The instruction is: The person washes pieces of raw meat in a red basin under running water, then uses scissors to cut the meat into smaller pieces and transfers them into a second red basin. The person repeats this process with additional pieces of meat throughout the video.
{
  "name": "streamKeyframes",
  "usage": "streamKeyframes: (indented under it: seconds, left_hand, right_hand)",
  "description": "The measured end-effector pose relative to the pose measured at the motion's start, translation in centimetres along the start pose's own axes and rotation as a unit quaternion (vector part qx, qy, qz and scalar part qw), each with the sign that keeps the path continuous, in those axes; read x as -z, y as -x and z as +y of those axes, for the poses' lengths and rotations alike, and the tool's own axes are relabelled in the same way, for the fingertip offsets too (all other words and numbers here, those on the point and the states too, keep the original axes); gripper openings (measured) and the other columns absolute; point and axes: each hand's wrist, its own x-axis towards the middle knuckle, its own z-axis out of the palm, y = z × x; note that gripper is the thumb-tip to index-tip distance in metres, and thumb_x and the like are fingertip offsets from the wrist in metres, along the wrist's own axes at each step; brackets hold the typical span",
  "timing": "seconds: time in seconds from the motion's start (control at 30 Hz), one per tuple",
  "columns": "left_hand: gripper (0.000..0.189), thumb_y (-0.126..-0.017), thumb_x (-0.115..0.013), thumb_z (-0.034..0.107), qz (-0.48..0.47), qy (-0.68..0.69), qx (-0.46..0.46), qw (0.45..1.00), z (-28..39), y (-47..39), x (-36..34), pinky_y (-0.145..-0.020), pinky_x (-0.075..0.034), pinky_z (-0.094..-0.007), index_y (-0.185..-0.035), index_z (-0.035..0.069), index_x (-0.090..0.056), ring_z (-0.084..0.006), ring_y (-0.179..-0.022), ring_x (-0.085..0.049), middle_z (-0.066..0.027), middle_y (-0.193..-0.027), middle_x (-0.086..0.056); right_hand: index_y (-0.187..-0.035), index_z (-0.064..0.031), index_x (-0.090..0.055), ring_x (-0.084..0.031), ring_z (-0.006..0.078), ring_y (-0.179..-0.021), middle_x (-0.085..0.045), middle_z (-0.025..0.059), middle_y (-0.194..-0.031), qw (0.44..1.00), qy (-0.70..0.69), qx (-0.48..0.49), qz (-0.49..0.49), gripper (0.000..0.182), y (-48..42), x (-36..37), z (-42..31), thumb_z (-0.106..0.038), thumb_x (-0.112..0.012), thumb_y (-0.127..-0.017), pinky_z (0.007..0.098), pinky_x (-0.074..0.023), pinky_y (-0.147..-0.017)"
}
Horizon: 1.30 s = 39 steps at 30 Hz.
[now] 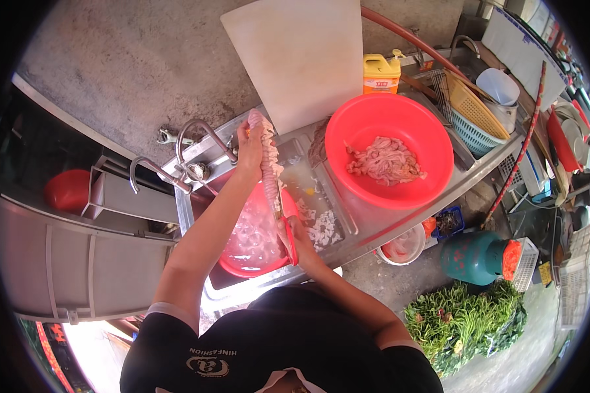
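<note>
My left hand point(251, 150) grips the upper end of a long, ridged strip of pale pink meat or offal point(269, 184) with ragged whitish bits along one edge. My right hand point(302, 243) is closed on the red handles of scissors point(290, 241), whose blades lie along the strip's lower part. Below the strip, a red basin point(255, 236) of bubbly water sits in the steel sink. White scraps point(323, 228) lie in the shallow steel section just right of the scissors. Farther right, a large red basin point(341, 162) holds a heap of pink offal strips point(386, 159).
Curved metal taps point(201, 127) stand left of the sink. A white cutting board point(305, 64) leans on the wall beside a yellow detergent jug point(381, 73). Plastic baskets point(477, 132) stand at right. Below are a white bucket point(403, 248), a green gas cylinder point(469, 258) and leafy greens point(464, 324).
</note>
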Motion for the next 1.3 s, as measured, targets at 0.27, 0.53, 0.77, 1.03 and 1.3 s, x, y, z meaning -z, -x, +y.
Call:
streamKeyframes:
  seconds: [0.27,0.53,0.77,1.03,1.3]
  left_hand:
    - [0.037,-0.088,-0.050,0.027,-0.009,0.000,0.003,1.000,0.5,-0.5,-0.8,-0.042,-0.047,-0.0294,-0.119,0.014,-0.034,-0.0137,-0.061,-0.054,-0.0069,-0.085,-0.053]
    - [0.035,-0.089,-0.050,0.026,-0.038,-0.005,0.019,0.999,0.6,-0.7,-1.4,-0.042,-0.047,-0.0303,-0.119,0.017,-0.034,-0.0144,-0.061,-0.054,-0.0065,-0.084,-0.053]
    - [0.035,-0.089,-0.049,0.025,-0.049,-0.012,0.026,0.998,0.8,0.6,-2.4,-0.043,-0.047,-0.0287,-0.120,0.016,-0.036,-0.0132,-0.060,-0.054,-0.0057,-0.082,-0.053]
    - [0.033,-0.090,-0.050,0.025,-0.047,-0.011,0.013,0.999,0.1,1.3,-2.4,-0.045,-0.047,-0.0270,-0.119,0.015,-0.038,-0.0124,-0.057,-0.054,-0.0047,-0.076,-0.053]
    - [0.043,-0.089,-0.052,0.027,-0.055,-0.001,0.012,0.998,0.6,1.9,-2.3,-0.046,-0.045,-0.0267,-0.125,0.016,-0.032,-0.0115,-0.061,-0.053,-0.0041,-0.086,-0.053]
  right_hand:
    - [-0.085,-0.0054,-0.041,-0.041,0.0077,-0.043,-0.044,0.0003,-0.058,0.994,0.021,0.089,0.064,0.034,0.0,0.4,1.4,-0.033,-0.062,-0.087,0.0238,-0.0348,-0.039]
    - [-0.091,-0.0047,-0.038,-0.044,0.0090,-0.058,-0.043,0.0020,-0.068,0.993,0.069,0.087,0.045,0.038,-1.3,1.2,2.7,-0.038,-0.056,-0.089,0.0251,-0.0376,-0.051]
    - [-0.096,-0.0020,-0.037,-0.045,0.0166,-0.075,-0.043,0.0088,-0.081,0.988,0.107,0.105,0.038,0.043,-3.0,1.8,3.9,-0.040,-0.054,-0.089,0.0306,-0.0397,-0.068]
    - [-0.106,-0.0021,-0.037,-0.048,0.0164,-0.080,-0.046,0.0101,-0.090,0.971,0.183,0.134,0.073,0.045,-2.7,1.3,1.0,-0.038,-0.057,-0.088,0.0291,-0.0411,-0.073]
    - [-0.111,-0.0034,-0.038,-0.046,0.0123,-0.074,-0.047,0.0053,-0.083,0.952,0.206,0.176,0.142,0.042,-2.8,1.1,2.0,-0.032,-0.059,-0.088,0.0265,-0.0406,-0.068]
